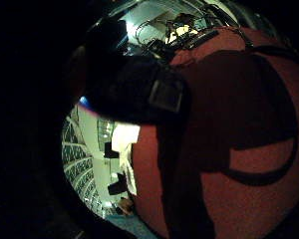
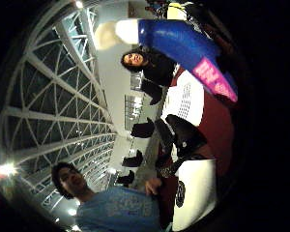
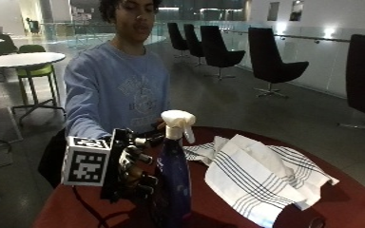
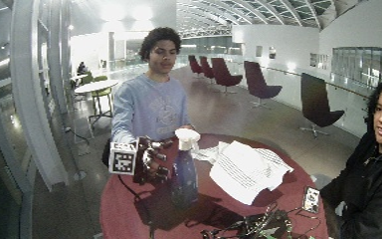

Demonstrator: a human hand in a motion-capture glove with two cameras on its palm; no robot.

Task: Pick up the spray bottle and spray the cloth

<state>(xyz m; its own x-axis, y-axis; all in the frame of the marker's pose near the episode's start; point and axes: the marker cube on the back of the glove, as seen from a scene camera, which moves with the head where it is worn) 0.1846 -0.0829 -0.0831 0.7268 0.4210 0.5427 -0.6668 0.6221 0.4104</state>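
A dark blue spray bottle (image 3: 173, 180) with a white trigger head (image 3: 177, 124) stands upright over the near left part of the round red table (image 3: 347, 204). My gloved right hand (image 3: 132, 166) grips its body from the left, fingers curled round it. Whether its base touches the table is hidden. To its right a white cloth (image 3: 258, 175) with thin dark stripes lies crumpled on the table, apart from the bottle. The thumb side palm view has the bottle (image 2: 183, 43) with its pink label close by and the cloth (image 2: 183, 99) beyond. In the wide view the hand (image 4: 152, 162) holds the bottle (image 4: 184, 181) left of the cloth (image 4: 244, 169).
A phone (image 4: 310, 199) lies on the table's right side. A tangle of cables and small devices (image 4: 257, 226) sits at the near edge. Dark chairs (image 3: 268, 59) stand on the floor behind the table. The little finger side palm view shows red tabletop (image 1: 249, 149) under shadow.
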